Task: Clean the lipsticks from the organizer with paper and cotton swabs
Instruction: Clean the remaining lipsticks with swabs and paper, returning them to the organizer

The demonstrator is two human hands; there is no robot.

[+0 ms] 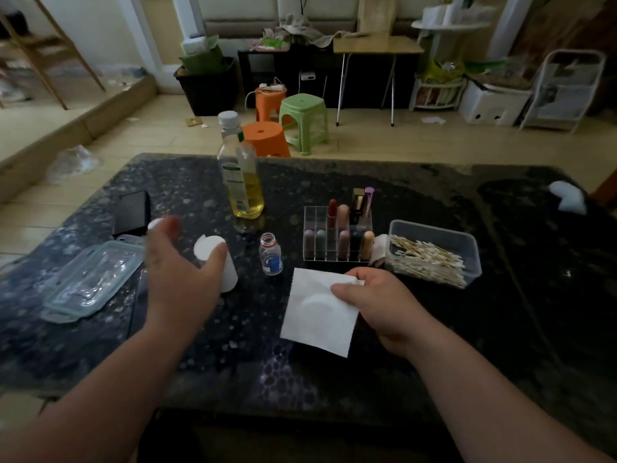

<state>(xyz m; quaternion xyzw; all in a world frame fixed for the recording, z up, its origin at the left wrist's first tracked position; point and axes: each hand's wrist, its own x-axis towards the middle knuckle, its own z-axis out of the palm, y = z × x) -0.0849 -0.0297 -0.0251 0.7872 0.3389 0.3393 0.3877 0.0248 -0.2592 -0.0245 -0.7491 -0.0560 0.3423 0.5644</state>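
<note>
- Nearest cam: R hand (384, 309), low centre-right, over table (500, 329). Thumb + fingers pinch upper-right corner of paper sheet (314, 315).
- Paper sheet: white, square, spreads down-left from the R hand, faint round mark at centre. Whether it rests on the table cannot be told.
- L hand (180, 279): left of centre, fingers spread and released, grasping nothing. Thumb lies against top of white container (230, 279), which stands upright.
- L fingertips are blurred. Small white cap (155, 223) shows just beside index tip; contact cannot be told.
- Organizer (314, 215): clear, multi-compartment, stands on table behind paper sheet, centre-right.
- Lipsticks (331, 212): upright in organizer compartments, front + rear rows. Colours incl. red, pink, purple, grey, beige.
- Cotton swabs (430, 259): piled in clear box (434, 228), just right of organizer. Folded tissue (379, 248) sits between the two.
- Small bottle (271, 259): clear, blue label, mouth open. Stands between white container and organizer.
- Oil bottle (240, 175): tall, white cap, yellow liquid in lower part. Stands behind small bottle.
- Clear lid (93, 279): lies flat near left edge of table. Dark phone (132, 212) lies behind it.
- Crumpled tissue (567, 195): white, at far-right end of table, well apart from other items.
</note>
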